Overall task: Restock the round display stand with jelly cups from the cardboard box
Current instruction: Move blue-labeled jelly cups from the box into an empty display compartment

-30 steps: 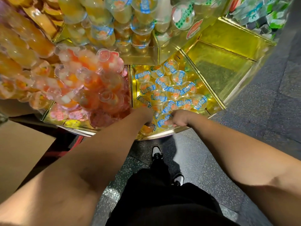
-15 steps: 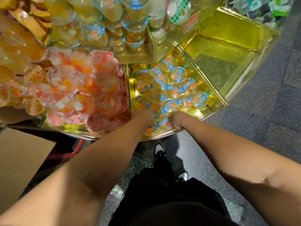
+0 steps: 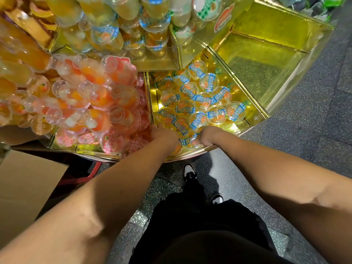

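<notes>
Jelly cups [image 3: 202,100] fill centre compartment of display stand [image 3: 266,116], 2 hands [image 3: 165,133] [image 3: 208,135] at its lower edge, cardboard box [image 3: 24,187] lower left, bare compartment upper right.

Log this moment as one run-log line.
step: restocking | hands: left hand, right hand among blue-lidded jelly cups | grip: unclear

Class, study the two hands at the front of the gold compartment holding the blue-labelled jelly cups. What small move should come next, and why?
Probably let go and draw both hands back toward the cardboard box. The left hand and right hand are down among the blue-labelled cups at the compartment's front edge, fingers hidden, and the gold floor still shows bare at its right side, so more cups seem needed.
</notes>
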A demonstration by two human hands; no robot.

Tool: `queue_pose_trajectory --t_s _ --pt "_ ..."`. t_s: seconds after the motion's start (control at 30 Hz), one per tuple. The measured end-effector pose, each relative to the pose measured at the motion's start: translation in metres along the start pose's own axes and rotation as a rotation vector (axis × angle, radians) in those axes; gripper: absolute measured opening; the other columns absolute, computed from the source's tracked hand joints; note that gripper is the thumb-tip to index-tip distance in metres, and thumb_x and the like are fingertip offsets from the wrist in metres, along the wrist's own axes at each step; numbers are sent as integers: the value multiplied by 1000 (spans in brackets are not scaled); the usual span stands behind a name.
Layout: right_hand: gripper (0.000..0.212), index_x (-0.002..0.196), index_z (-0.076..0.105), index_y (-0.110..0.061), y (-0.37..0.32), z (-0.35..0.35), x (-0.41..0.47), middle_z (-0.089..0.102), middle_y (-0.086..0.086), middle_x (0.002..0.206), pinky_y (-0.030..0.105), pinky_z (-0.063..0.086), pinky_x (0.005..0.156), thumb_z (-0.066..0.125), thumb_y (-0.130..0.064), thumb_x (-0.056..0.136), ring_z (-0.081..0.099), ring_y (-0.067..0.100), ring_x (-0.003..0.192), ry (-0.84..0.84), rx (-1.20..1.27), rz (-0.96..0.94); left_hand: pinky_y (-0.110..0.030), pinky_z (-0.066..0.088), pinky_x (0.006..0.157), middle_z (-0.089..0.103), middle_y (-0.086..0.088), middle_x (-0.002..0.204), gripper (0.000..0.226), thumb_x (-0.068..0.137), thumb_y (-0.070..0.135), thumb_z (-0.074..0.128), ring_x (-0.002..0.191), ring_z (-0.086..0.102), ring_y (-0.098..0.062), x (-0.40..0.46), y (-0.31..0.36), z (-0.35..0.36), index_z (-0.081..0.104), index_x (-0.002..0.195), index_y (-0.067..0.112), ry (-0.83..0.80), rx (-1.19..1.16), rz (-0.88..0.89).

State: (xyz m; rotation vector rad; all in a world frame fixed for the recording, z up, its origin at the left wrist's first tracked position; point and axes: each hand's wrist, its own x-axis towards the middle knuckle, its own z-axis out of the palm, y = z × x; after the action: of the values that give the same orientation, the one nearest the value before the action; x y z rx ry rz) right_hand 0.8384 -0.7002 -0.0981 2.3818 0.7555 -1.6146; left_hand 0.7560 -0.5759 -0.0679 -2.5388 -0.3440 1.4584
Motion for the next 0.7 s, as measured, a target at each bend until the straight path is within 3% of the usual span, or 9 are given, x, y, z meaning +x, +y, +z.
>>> queue_pose_trajectory --t_s 0.17,0.27,0.4,0.5,0.6,0.7 --pt "77 144 44 0 0 2 0 40 17 152 36 40 104 48 -60 96 44 32 135 3 34 21 -47 22 107 46 -7 144 36 97 17 44 138 24 -32 -3 2 5 56 130 22 30 124 23" --pt "78 148 39 -5 -3 5 0 38 14 154 40 38 110 48 -62 95 39 33 139 15 48 51 -47 19 111 44 -9 145 36 98 20 43 139 24 -31 -6 3 6 56 131 21 59 81 8" --pt "70 148 40 -16 -9 4 -15 36 4 155 48 28 114 43 -61 96 34 30 142 24 -31 179 -43 33 106 50 -13 138 35 99 16 40 130 42 -31 -19 -1 2 58 128 9 188 -84 6" --pt "69 139 50 -12 -6 4 -36 47 6 147 45 32 110 46 -63 94 43 30 136 152 -3 190 -42 47 93 55 -15 129 31 96 9 43 120 53 -33 -38 -6 -4 60 122 4 293 -228 28" --pt "62 128 57 -8 3 7 -65 57 14 135 41 43 101 48 -60 95 53 34 124 334 25 94 -39 48 90 58 -13 124 29 98 21 46 115 55 -30 -63 -15 -9 60 118 7 443 -457 61" --pt "48 127 57 -8 8 6 -106 59 17 132 36 45 94 49 -46 98 55 34 121 444 41 -10 -37 45 94 59 -12 124 34 99 30 49 115 54 -29 -108 -29 -7 63 121 9 559 -625 88"
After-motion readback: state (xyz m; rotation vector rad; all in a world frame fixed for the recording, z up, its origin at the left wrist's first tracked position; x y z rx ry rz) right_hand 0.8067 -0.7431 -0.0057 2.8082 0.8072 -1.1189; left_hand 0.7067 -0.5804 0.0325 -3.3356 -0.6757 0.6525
